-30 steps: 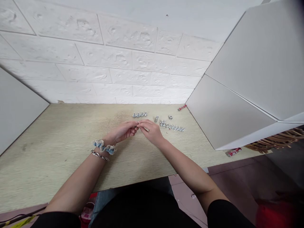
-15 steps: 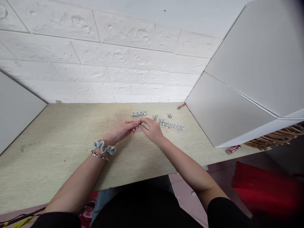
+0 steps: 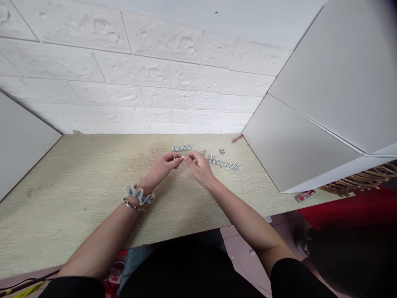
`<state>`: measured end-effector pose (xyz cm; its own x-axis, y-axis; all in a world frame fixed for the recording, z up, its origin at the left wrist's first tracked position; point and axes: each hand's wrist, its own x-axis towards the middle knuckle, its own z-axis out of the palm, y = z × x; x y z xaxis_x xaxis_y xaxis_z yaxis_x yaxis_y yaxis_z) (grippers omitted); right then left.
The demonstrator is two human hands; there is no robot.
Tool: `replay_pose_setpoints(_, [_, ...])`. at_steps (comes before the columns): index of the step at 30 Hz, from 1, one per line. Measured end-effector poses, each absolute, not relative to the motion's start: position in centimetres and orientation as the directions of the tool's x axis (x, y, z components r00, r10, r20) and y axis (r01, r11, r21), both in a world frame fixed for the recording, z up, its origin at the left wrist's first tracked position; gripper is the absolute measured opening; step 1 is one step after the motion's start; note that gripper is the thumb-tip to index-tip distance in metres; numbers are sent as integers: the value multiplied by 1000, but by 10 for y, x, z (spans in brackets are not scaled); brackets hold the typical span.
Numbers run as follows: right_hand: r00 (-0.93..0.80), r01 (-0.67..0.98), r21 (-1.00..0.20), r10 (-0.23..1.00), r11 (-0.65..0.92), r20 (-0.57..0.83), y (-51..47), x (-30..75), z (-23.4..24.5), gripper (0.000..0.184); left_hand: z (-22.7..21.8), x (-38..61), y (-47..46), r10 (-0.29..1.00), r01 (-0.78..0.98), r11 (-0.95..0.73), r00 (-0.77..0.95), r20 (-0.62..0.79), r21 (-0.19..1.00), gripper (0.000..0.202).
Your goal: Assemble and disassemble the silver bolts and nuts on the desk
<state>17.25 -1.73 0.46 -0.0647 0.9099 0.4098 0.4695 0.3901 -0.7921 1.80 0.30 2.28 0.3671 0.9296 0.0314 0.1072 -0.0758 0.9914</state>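
Observation:
My left hand (image 3: 163,166) is closed, pinching a small shiny metal fastener (image 3: 182,157) between thumb and fingers. Fingertips of my right hand (image 3: 200,167) meet it from the other side, pinched on the same piece; its exact shape is mostly hidden. Just beyond the hands, several bolts (image 3: 182,147) stand heads-down in a short row. To the right of my right hand lies a slanting row of loose screws (image 3: 228,164). Small metal pieces (image 3: 204,152) sit by the right fingertips, and a round flanged metal part (image 3: 222,151) lies further right.
The pale wooden table (image 3: 77,174) meets a white brick-patterned wall (image 3: 167,95). White panels (image 3: 304,136) stand on the right. One red battery (image 3: 237,138) lies at their back corner, another red battery (image 3: 304,195) near the front edge. At the lower right is a dark, blurred shape (image 3: 350,256).
Both hands stay together, the left turned so its thumb lies more on top and the held piece shows brighter. At lower right, a dark shape has come in front of the red thing.

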Motion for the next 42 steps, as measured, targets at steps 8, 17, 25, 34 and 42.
replay_pose_setpoints(8, [-127,310,-921,971,234,204,-18,169,1,50,14,22,-1,905,277,-341,356,234,898,22])
replay_pose_setpoints(17, [-124,388,-869,952,306,280,-16,171,6,34,15,23,-2,912,263,-338,331,244,904,25])
replay_pose_setpoints(25, [-119,432,-803,908,411,401,-14,174,6,18,19,25,-2,962,127,-120,260,83,985,29])
replay_pose_setpoints(34, [-178,472,-691,827,547,534,-12,179,4,21,21,22,0,899,-49,105,432,-74,993,26])
replay_pose_setpoints(42, [-86,555,-697,865,454,494,-3,206,17,21,19,17,4,886,-182,324,403,-230,928,19])
